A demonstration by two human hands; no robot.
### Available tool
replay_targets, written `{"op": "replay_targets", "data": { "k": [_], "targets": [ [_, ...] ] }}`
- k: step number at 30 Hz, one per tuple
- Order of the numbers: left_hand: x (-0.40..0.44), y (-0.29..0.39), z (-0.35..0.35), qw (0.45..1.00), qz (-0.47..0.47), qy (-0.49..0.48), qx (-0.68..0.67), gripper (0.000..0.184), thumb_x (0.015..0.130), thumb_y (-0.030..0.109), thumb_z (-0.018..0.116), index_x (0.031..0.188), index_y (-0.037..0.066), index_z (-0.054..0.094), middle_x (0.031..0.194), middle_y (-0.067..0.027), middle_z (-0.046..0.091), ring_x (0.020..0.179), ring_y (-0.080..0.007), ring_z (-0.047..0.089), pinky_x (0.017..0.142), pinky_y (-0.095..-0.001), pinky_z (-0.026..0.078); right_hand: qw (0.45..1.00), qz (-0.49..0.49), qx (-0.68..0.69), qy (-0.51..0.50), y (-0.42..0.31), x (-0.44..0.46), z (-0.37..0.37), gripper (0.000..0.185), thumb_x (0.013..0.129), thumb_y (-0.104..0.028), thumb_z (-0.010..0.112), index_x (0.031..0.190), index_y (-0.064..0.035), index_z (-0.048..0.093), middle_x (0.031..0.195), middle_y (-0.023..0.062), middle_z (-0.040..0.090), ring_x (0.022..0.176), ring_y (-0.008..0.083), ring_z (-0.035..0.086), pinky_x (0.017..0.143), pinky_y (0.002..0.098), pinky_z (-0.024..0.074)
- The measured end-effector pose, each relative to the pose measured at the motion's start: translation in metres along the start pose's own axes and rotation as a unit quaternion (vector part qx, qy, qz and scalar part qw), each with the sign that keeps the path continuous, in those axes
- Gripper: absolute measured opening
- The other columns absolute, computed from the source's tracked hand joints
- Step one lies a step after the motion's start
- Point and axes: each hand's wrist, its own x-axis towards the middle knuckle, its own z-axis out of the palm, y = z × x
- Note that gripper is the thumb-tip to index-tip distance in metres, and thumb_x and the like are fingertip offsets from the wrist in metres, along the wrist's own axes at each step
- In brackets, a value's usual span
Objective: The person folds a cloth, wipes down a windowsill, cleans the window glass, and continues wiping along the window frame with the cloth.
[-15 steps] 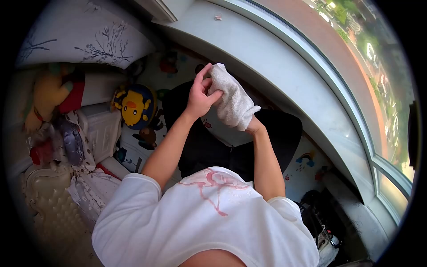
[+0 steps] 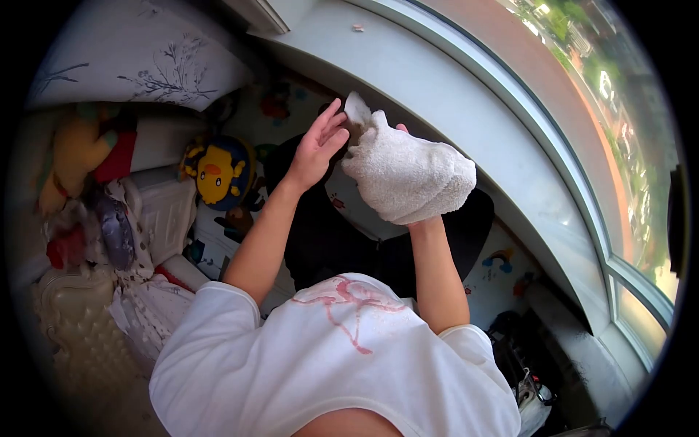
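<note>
A whitish terry towel (image 2: 415, 178) is bunched up in the air in front of my body, above my dark-trousered lap. It covers nearly all of my right hand (image 2: 402, 128); only a fingertip shows past its far edge, and the wrist comes out below. The towel rests on this hand, with the grip itself hidden. My left hand (image 2: 314, 154) is just left of the towel, its fingers stretched and apart, holding nothing. Near those fingertips a pale, greyish flap (image 2: 357, 109) sticks up from the towel's far end; I cannot tell if it is part of the cloth.
A curved white windowsill (image 2: 502, 197) runs along the right, with a tiny object (image 2: 357, 28) on it. To the left are a yellow-and-blue round toy (image 2: 216, 175), a plush toy (image 2: 84, 149), a tufted beige headboard (image 2: 95, 328) and patterned fabric (image 2: 149, 309). Black items (image 2: 524, 357) lie lower right.
The towel has swung right and spread into a wider bundle over my right hand. My left hand has come away from it slightly, down and left, and the pale flap now shows.
</note>
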Motion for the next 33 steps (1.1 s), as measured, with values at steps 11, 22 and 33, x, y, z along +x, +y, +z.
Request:
{"op": "replay_targets", "data": {
  "k": [11,22,33],
  "targets": [
    [-0.021,-0.042,0.005,0.997,-0.067,0.025,-0.041,0.058,0.104,0.027,0.046,0.156,0.008,0.029,0.155,-0.0142,0.038,0.127,-0.0252,0.054,0.106,-0.0385,0.044,0.981,0.010,0.192,0.026,0.025,-0.030,-0.030,0.055,0.102,-0.034,0.055,0.149,-0.0096,0.038,0.141,0.0094,0.052,0.128,0.0212,0.052,0.104,0.0355,0.0473],
    [-0.044,-0.022,-0.128,0.987,-0.037,0.044,-0.148,0.049,0.098,0.023,0.041,0.141,0.001,0.049,0.124,-0.0169,0.065,0.113,-0.0267,0.064,0.100,-0.0403,0.049,0.958,-0.171,0.226,-0.033,-0.104,-0.068,-0.015,0.059,0.101,-0.046,0.049,0.147,-0.0098,0.040,0.141,0.0130,0.052,0.130,0.0288,0.052,0.104,0.0449,0.0478],
    [-0.061,-0.051,0.144,0.857,-0.216,-0.232,-0.406,0.046,0.104,0.017,0.050,0.148,0.009,0.039,0.145,-0.0077,0.051,0.132,-0.0212,0.051,0.112,-0.0361,0.041,0.926,-0.151,0.340,-0.059,-0.069,-0.083,0.027,0.067,0.099,-0.059,0.043,0.146,-0.0102,0.042,0.142,0.0169,0.052,0.132,0.0376,0.051,0.104,0.0563,0.0481]
  ]
}}
